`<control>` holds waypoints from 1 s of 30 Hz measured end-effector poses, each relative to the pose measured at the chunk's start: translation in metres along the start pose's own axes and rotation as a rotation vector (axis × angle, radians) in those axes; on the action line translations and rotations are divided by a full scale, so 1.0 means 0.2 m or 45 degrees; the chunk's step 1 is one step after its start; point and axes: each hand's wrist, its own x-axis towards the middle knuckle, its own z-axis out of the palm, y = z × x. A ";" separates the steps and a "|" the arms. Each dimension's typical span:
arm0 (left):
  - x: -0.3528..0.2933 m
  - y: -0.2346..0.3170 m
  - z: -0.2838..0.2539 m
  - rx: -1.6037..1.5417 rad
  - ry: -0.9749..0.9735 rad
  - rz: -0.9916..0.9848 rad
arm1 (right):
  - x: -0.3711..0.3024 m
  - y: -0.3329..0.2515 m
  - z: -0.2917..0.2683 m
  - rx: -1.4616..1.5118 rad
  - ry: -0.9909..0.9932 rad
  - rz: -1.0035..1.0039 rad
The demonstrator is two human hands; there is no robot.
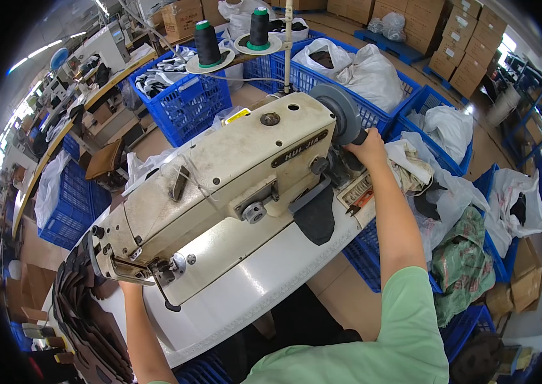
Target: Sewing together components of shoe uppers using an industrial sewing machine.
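Many brown pieces are lining your tabletop's left edge; right hand is half-curling at the handwheel, left hand hiding; grips, progress unclear.

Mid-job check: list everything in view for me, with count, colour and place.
sewing machine: one, cream, across the middle
handwheel: one, grey, machine's right end
table: one, white, under the machine
dark brown pieces: many, overlapping, table's left end
thread spools: two, black with green tops, behind the machine
crates: several, blue, behind and either side
plastic bags: several, white, in and around crates
woven sack: one, green, right
cardboard boxes: many, brown, far back
shirt: one, light green, lower edge
left hand: one, bare, at the machine's needle end, mostly hidden
right hand: one, bare, at the handwheel, fingers partly hidden
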 end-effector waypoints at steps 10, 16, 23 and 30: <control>0.01 -0.06 0.00 0.282 -0.058 0.032 | 0.01 0.01 -0.06 0.319 0.307 0.070; 0.13 -0.09 -0.03 0.163 0.187 0.172 | -0.02 0.15 -0.25 0.559 0.528 -0.080; 0.52 0.24 -0.49 -0.033 0.397 -0.362 | -0.36 0.16 -0.69 0.606 0.606 -0.276; 0.42 0.51 -1.11 -0.648 0.673 -0.461 | -0.99 -0.35 -0.71 1.112 0.241 -0.729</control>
